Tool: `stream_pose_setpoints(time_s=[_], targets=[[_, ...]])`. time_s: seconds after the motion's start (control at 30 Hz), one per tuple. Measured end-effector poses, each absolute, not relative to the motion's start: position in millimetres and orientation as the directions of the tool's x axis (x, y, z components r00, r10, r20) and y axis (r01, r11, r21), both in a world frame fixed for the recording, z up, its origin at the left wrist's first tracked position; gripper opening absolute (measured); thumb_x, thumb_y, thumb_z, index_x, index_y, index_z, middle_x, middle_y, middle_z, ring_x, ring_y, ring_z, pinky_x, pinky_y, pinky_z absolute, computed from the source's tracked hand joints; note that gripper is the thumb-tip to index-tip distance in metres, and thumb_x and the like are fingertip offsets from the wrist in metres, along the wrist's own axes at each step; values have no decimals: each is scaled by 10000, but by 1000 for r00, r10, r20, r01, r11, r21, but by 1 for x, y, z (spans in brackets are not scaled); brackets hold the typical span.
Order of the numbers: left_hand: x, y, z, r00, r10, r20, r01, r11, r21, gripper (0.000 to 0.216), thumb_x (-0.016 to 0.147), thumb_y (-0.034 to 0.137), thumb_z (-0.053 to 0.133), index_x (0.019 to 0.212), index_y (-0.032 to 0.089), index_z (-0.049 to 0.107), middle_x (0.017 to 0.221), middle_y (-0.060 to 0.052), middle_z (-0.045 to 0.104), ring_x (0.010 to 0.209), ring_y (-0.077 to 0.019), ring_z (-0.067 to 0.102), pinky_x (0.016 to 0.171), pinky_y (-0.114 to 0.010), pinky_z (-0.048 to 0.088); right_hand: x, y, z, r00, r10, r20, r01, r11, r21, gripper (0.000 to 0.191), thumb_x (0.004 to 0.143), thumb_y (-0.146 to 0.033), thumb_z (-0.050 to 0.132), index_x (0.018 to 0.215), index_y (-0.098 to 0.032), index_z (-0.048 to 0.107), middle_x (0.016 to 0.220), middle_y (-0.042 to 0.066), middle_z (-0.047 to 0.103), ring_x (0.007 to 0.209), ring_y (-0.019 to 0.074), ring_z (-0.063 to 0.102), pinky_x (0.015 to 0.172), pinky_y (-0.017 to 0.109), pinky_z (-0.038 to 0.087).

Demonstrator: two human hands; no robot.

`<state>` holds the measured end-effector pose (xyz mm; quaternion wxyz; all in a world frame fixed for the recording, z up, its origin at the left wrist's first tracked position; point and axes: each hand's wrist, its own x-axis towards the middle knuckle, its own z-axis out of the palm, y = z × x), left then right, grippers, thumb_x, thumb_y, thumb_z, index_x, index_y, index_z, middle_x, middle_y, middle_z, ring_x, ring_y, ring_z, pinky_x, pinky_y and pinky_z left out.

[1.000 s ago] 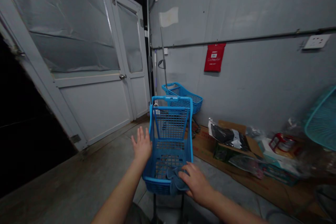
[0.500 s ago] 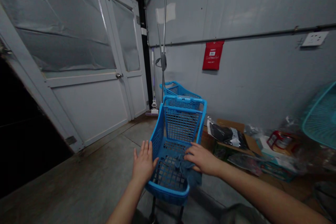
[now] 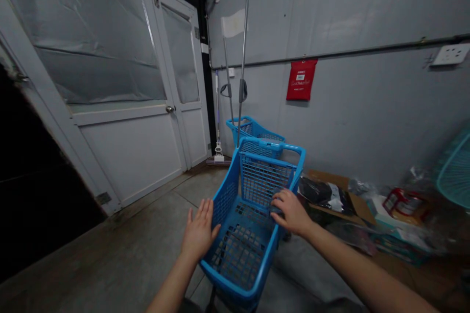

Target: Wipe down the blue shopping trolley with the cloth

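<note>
A blue plastic shopping cart (image 3: 249, 288) stands in front of me, its handle bar at the far end and its basket bare inside. Fingers stretched out, my left hand (image 3: 199, 227) lies flat against the outside of the cart's left wall. At the right wall, near the seat-back grid, my right hand (image 3: 290, 210) presses a dark blue cloth (image 3: 276, 204) against the plastic. Its fingers are bent over the cloth, and most of the cloth is hidden beneath them.
A second blue cart (image 3: 253, 127) with a tall pole stands behind, by the wall. A mop (image 3: 219, 151) leans in the corner next to the white door (image 3: 132, 151). To the right are an open cardboard box (image 3: 362, 208) with packaged goods and a teal fan (image 3: 457, 171).
The cart has turned slightly, its handle end swinging right. My right hand has slid with the cloth up and along the right wall toward the handle. The left hand stays on the left wall.
</note>
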<state>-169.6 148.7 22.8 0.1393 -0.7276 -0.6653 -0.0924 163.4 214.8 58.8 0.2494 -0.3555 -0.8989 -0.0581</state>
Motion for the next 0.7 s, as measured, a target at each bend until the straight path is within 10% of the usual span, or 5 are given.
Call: stream_pose_setpoints(time_s=[0.3,0.7], targets=[[-201,154,14,242,910,336,970,-215,-118,775,868,479,445,1505,121,185,1552,-132,255,1439,-288,214,1130,-583,199,115,123,37,-812,437,387,416,898,-141,410,842,-490,581,1159,-234,543,1161,84,587,1062,267,486,919,432,385],[-215,155,9,405,832,380,914,-369,-166,887,864,550,463,1523,189,-8,1541,-125,295,1404,-288,308,1120,-546,232,298,301,145,-492,619,612,852,486,194,250,885,-323,523,1025,-144,627,1017,156,604,955,289,520,841,404,437]])
